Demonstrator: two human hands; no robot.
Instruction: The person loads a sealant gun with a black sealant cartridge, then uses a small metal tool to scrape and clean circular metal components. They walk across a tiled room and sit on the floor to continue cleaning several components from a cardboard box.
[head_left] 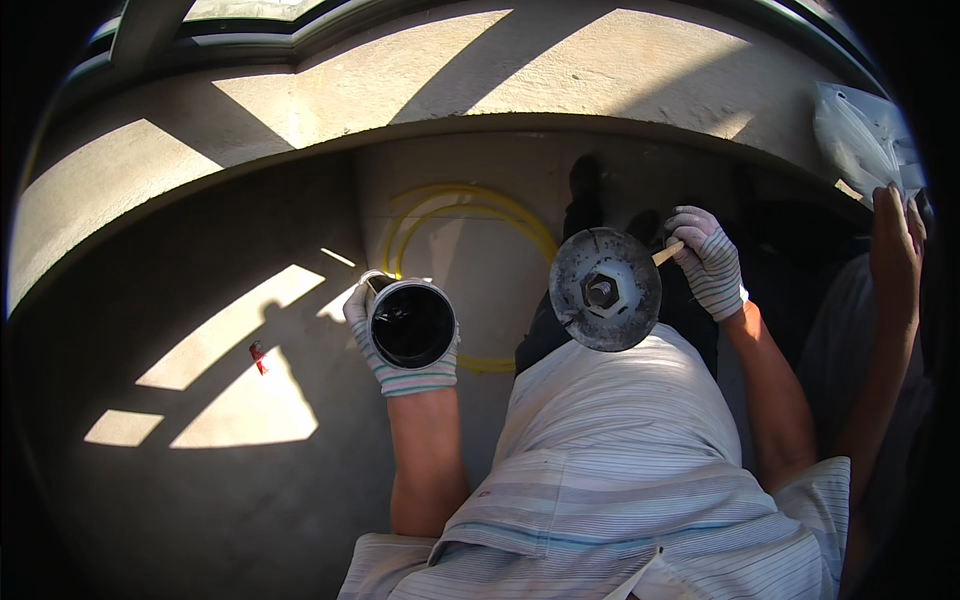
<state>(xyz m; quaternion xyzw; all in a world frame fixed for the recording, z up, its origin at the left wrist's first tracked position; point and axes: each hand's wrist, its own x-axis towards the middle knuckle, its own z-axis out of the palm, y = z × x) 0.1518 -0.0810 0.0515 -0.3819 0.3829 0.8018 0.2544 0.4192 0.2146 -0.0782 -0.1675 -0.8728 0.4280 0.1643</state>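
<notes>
My left hand (365, 330), in a striped knit glove, is closed around a round white-rimmed tub (412, 325) of black liquid. A thin light stick lies at the tub's upper left rim. To the right, my gloved right hand (708, 260) grips a thin wooden handle (668, 253). The handle's far end meets the edge of a round grey metal disc (630, 322) and goes out of sight there, so I cannot tell what tool it is. At the disc's middle sits a hex nut on a threaded rod, with dark smears around it. What supports the disc is hidden.
A pale concrete ledge (560, 75) curves across the far side below a window frame. Yellow hose (480, 192) lies coiled on the floor, left of which is a small red object (259, 357). At right, another person's bare hand (897, 235) holds a clear plastic bag (868, 135).
</notes>
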